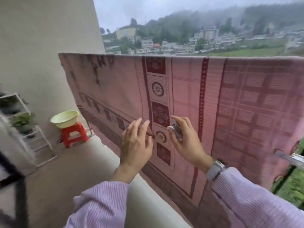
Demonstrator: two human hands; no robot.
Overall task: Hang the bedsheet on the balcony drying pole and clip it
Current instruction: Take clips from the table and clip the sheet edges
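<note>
Item, nearest: two striped lilac sleeves, a pale watch on the right wrist. Item: left hand, raised before the cloth, fingers loosely spread and nearly straight, tips close to or just touching a vertical fold; whether it pinched the fold could not be told through the blur. Item: right hand, fingers curled round a small grey object, probably a clothes clip, kept ready, it seemed, for fastening. Item: a rounded pale parapet running beneath both wrists. Item: the bedsheet, pink with dark red borders and medallions, already draped over the drying pole, its top edge level, the near half hanging down outside the parapet; the pole itself lay hidden under the fold, so the hanging looked done and the clipping not yet. Item: a grey rail end jutting at the sheet's right edge. Item, leftward: a red stool carrying a pale green basin, presumably what the wash came in, beside a white plant shelf. Item, farthest: misty hillside houses.
</note>
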